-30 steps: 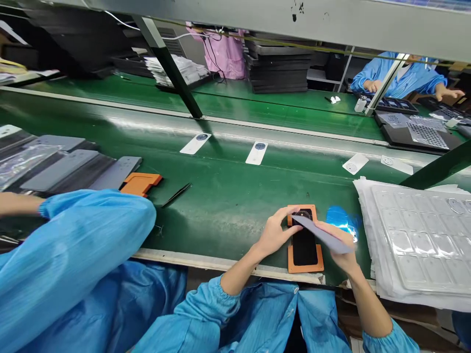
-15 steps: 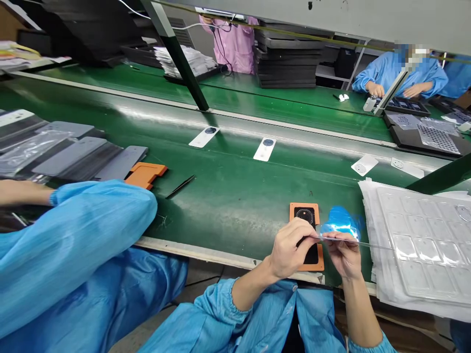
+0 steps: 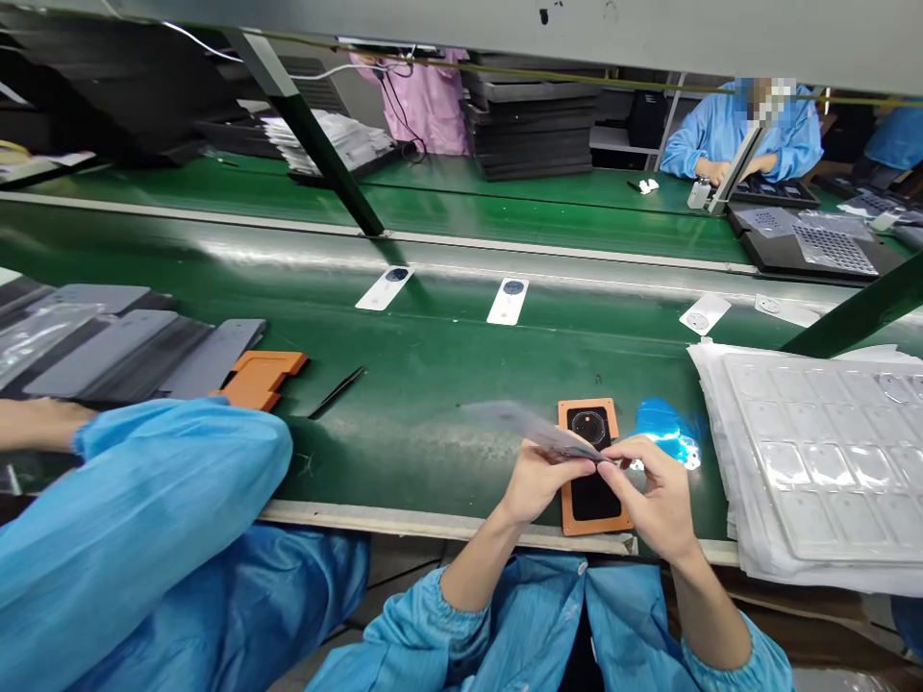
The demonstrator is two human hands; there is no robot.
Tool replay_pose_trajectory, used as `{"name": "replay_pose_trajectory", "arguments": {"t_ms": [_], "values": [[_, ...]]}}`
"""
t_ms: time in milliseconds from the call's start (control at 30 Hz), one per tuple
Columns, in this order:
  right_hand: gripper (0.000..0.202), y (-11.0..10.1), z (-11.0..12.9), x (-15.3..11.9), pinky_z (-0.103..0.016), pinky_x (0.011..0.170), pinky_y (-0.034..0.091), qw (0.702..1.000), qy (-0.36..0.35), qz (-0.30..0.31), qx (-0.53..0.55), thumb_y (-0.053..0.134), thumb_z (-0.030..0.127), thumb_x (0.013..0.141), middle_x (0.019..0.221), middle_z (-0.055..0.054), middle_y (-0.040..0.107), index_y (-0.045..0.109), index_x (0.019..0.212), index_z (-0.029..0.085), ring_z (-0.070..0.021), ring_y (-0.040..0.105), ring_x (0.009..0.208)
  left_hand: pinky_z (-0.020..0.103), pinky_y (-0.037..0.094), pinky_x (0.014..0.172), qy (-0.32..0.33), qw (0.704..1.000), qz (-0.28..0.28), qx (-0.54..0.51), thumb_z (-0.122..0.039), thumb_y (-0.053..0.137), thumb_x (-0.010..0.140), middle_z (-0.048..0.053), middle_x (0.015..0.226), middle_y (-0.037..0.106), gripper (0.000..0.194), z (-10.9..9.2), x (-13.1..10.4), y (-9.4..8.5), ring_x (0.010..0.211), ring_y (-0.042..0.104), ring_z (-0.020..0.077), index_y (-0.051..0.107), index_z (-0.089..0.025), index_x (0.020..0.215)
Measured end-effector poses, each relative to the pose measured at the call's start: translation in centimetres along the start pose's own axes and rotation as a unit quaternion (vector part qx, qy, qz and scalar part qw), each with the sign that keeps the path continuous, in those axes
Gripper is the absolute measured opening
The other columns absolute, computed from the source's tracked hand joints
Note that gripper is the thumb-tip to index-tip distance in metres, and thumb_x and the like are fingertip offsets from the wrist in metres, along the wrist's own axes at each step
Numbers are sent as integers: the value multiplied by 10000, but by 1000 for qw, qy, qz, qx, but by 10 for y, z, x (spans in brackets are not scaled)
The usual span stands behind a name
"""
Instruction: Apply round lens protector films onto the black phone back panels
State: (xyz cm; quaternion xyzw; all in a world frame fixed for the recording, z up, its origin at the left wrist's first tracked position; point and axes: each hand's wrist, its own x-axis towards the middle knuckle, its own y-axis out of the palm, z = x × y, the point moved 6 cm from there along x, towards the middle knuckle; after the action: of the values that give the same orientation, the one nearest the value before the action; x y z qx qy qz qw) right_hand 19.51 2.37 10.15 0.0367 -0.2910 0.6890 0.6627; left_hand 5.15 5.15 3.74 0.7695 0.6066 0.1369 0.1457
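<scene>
Between my two hands is a thin translucent sheet [image 3: 530, 428], tilted and stretching out to the left. My left hand [image 3: 535, 485] is closed on it from below. At the sheet's right end, my right hand [image 3: 655, 495] pinches the edge with thumb and fingers, close to the left fingertips. Under and behind the hands lies an orange frame [image 3: 569, 524] around a black panel [image 3: 602, 500] with a round mark near its top. Just beyond my right hand is a crumpled, shiny blue film [image 3: 667, 432].
Clear moulded trays [image 3: 808, 423] are stacked on white sheets at right. White cards [image 3: 509, 303] lie along the bench's far side. Tweezers [image 3: 337, 392], an orange jig [image 3: 263, 377] and grey panels [image 3: 108, 351] are at left, beside a co-worker's blue sleeve [image 3: 165, 500]. Other people work across the bench.
The sheet has swung from pointing right to pointing left. My right hand has turned over to pinch its edge, and my left hand has shifted slightly left and down.
</scene>
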Motion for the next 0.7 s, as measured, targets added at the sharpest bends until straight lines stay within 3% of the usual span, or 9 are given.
{"name": "replay_pose_trajectory", "arguments": {"t_ms": [167,300,500,700], "values": [[85,2,14,-3,-300,651,507,997,-77,-3,-26,613,143,913,804,-31,674,661,936,209,-164,616,735,353,566,761,86,994,47,-57,-248,895,670,30,795,722,243,-10,-3,6,794,691,192,700,-178,798],[192,5,31,-5,-317,678,524,989,-144,-6,-37,585,56,897,834,-46,677,646,1007,202,-176,627,770,351,552,697,154,985,28,-76,-327,908,659,3,677,639,300,-17,-4,8,703,646,166,650,-181,700],[316,11,46,-8,-329,718,555,978,-205,13,-21,581,-5,871,883,-60,703,638,1110,195,-185,658,816,340,526,629,203,976,40,-73,-410,898,661,-30,591,532,431,-22,-8,13,578,571,124,538,-180,606],[347,12,46,-9,-335,707,560,980,-196,23,-5,547,3,877,889,-62,708,646,1143,202,-184,657,793,318,504,586,207,976,12,-64,-471,909,621,-43,544,493,514,-22,-9,14,518,535,109,491,-176,566]]}}
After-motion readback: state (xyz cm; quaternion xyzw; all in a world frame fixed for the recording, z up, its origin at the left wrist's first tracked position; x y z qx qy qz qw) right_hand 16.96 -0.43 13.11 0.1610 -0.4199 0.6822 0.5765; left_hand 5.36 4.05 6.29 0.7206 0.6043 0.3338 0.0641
